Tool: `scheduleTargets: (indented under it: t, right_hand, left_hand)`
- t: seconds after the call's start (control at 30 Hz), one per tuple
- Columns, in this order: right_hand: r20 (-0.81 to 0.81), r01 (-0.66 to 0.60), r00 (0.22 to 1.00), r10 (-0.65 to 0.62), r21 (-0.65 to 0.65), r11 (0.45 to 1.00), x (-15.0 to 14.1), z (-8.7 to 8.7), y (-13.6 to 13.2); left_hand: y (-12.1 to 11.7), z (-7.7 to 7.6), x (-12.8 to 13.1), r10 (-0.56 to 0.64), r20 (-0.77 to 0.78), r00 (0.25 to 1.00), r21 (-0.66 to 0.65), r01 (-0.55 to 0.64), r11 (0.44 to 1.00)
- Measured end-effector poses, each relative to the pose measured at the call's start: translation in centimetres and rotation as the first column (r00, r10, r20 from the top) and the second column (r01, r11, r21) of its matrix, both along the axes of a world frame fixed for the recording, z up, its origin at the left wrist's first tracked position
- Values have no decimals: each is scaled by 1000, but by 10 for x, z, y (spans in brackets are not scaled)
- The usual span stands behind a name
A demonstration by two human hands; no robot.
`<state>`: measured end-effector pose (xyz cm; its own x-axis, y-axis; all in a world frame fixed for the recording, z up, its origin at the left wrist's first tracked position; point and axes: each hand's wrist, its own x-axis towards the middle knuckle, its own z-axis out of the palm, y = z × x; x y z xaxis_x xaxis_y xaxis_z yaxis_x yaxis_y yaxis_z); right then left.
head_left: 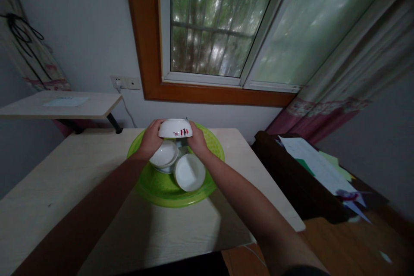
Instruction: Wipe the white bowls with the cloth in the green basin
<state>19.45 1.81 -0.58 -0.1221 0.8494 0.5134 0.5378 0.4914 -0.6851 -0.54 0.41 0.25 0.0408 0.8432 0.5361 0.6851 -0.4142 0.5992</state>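
Observation:
My left hand and my right hand grip opposite sides of a white bowl with a small red and black print on its wall. The bowl is turned upside down and held above the far half of a round green plastic basket. Inside the basket, below my left hand, a white bowl sits mouth up on other dishes. Nearer to me, another white bowl lies in the basket with its opening facing up. What lies behind the held bowl is mostly hidden.
The basket stands on a pale wooden table. A raised shelf on black legs is at the left, with a paper on it. Behind are a wall socket and a window. Papers lie on a dark surface at the right.

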Motion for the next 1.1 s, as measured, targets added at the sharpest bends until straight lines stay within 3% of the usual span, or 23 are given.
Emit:
scheduleTargets:
  t: [0.17, 0.4, 0.7, 0.97, 1.1]
  right_hand:
    - [41, 77, 996, -78, 26, 997, 4, 9, -6]
    - [124, 48, 990, -64, 131, 990, 4, 6, -7]
    - [179, -75, 983, 34, 227, 971, -3, 7, -11]
    - [425, -365, 881, 206, 334, 869, -15, 24, -36]
    - [362, -330, 910, 202, 337, 882, -14, 24, -35]
  left_hand:
    - [-14, 7, 13, 56, -179, 982, 52, -48, 997]
    - [-23, 10, 25, 154, -332, 930, -152, -214, 965]
    - [-10, 2, 7, 186, -204, 961, -112, -211, 971]
    - [-10, 4, 0, 178, -129, 976, -93, -191, 977]
    - [-8, 5, -2, 196, -55, 979, -87, -201, 976]
